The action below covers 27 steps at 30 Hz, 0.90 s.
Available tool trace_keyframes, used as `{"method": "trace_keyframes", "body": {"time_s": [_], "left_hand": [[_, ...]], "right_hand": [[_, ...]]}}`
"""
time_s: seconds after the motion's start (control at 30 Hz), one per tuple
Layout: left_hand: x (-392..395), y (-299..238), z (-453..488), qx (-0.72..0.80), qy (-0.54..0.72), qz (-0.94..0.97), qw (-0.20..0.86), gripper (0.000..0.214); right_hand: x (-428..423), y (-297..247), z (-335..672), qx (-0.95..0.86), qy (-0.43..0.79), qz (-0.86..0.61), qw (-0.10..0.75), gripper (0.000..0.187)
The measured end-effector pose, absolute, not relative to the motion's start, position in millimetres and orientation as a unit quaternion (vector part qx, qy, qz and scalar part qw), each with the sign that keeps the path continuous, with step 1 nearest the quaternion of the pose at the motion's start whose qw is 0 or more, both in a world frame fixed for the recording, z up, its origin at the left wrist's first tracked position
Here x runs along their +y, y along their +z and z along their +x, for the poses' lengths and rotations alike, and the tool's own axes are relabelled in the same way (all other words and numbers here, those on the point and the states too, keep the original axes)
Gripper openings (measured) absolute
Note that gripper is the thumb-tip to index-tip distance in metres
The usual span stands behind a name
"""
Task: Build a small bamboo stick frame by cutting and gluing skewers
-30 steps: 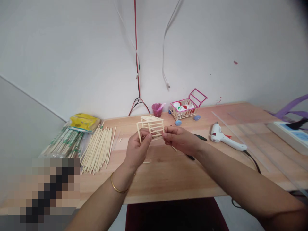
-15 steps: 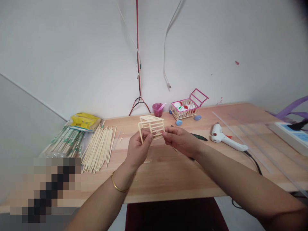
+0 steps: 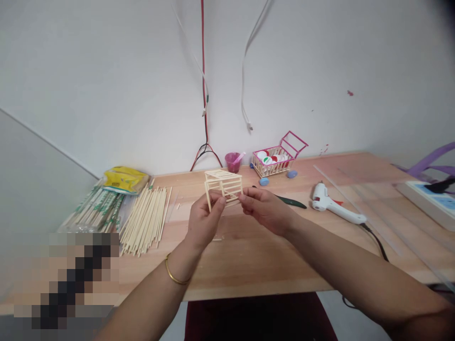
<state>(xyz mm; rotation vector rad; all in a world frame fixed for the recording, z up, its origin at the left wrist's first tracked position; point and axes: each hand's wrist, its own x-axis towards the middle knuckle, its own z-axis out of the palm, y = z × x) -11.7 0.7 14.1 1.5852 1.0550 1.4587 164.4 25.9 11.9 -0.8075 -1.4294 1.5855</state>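
Note:
Between my two hands is a small slatted frame (image 3: 231, 180) built of pale wooden sticks, held above the table. My left hand (image 3: 205, 215) pinches its lower left part between thumb and fingers, some fingers hidden behind the sticks. At the lower right corner, the fingertips of my right hand (image 3: 265, 208) close on the frame's edge. Left of my hands lies a spread pile of bare wooden sticks (image 3: 145, 220). Behind my right hand, a dark green-handled tool (image 3: 293, 202) is partly covered.
A white glue gun (image 3: 332, 203) with a black cord lies at right, near a white power strip (image 3: 432, 201). Along the wall stand a pink cup (image 3: 232, 162) and a stick cart (image 3: 272, 166) full of bottle caps. Wrapped stick bundles (image 3: 94, 208) and a yellow packet (image 3: 125, 180) sit left.
The frame has tilted very slightly, its upper left edge shifting a little left. My right hand has moved a touch; both hands keep their hold.

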Motion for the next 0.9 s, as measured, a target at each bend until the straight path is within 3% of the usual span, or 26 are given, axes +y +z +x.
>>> {"method": "trace_keyframes", "body": {"time_s": [0.2,0.33,0.63,0.9], "left_hand": [[-1,18,-10,0.426,0.562,0.614,0.355,0.012],[3,10,-11,0.423,0.578,0.568,0.405,0.013],[4,17,-5,0.337,0.607,0.398,0.599,0.019],[3,15,-2,0.34,0.605,0.395,0.602,0.016]], "right_hand": [[20,17,160,-0.607,0.539,-0.382,0.442,0.028],[17,23,159,-0.645,0.477,-0.383,0.458,0.023],[25,10,160,-0.554,0.624,-0.309,0.457,0.024],[26,6,159,-0.538,0.626,-0.319,0.466,0.022]]}}
